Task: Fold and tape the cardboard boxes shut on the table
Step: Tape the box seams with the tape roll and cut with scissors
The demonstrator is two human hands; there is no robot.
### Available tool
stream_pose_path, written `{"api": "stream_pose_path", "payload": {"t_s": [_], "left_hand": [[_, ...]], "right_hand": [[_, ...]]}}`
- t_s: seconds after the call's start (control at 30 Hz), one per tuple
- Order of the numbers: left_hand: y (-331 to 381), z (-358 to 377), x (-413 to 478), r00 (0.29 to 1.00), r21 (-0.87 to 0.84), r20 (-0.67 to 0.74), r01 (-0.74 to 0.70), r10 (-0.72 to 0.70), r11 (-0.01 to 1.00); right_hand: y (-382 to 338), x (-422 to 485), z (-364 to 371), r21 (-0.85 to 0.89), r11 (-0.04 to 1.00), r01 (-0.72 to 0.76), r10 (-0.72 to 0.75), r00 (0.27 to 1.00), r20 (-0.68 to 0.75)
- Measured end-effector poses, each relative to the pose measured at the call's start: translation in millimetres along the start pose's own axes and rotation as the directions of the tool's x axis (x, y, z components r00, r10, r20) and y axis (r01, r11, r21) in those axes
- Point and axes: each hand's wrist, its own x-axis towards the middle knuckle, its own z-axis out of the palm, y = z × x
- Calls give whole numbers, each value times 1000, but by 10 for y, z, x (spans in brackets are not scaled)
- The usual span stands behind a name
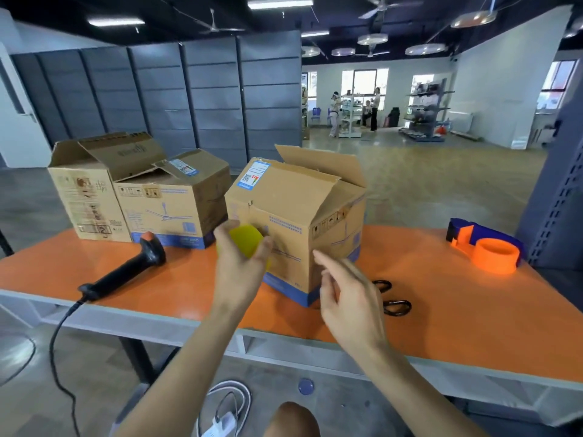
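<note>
Cardboard shows no tape on any of the three boxes, so I judge the task to be near its start. The nearest box (pixel 293 212) sits mid-table with one top flap laid down and another standing up at the back. The middle box (pixel 167 200) has loose, half-lowered flaps, and the left box (pixel 83 197), touching it, gapes open. All folding and every strip of tape seem left to do. The left hand (pixel 236 266) curls its fingers round a yellow round object (pixel 247 239) just in front of the nearest box. The right hand (pixel 347 301) holds nothing, its fingers relaxed and loosely straight near that box's front corner. The tape dispenser (pixel 487 247), orange and blue, lies untouched well to the right. Black scissors (pixel 392 302) rest behind the right hand, and a black barcode scanner (pixel 126 269) lies to the left with its cable hanging off the edge. The table (pixel 441 310) has a glossy orange top on a pale frame. Behind it stand grey panels (pixel 189 99), and beyond them is a wide hall with shelving (pixel 426 108), ceiling fans (pixel 214 25) and a few people far off.
</note>
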Motion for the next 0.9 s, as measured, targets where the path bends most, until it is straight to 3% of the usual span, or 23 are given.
{"api": "stream_pose_path", "payload": {"t_s": [0.17, 0.33, 0.4, 0.5, 0.67, 0.77, 0.9], "left_hand": [[134, 45, -113, 998, -30, -60, -20, 18, 999], [342, 239, -288, 974, 109, -38, -219, 224, 970], [388, 323, -309, 971, 175, -15, -232, 238, 957], [354, 377, -315, 977, 223, -18, -201, 211, 954], [149, 263, -247, 983, 190, -91, -141, 161, 972], [62, 201, -167, 991, 177, -81, -90, 106, 980], [-27, 104, -65, 987, 145, -124, -81, 99, 986]], "right_hand": [[256, 324, -86, 20, 990, -140, 140, 990, -10], [530, 734, -189, -10, 957, -289, 289, 957, 25], [626, 908, -234, -24, 930, -366, 366, 924, 108], [719, 1129, -267, 47, 851, -524, 489, 821, 295], [872, 1156, -185, 190, 764, -616, 476, 738, 478], [906, 1133, -89, 244, 738, -629, 459, 733, 503], [827, 1018, -1, 263, 810, -524, 427, 835, 348]]}}
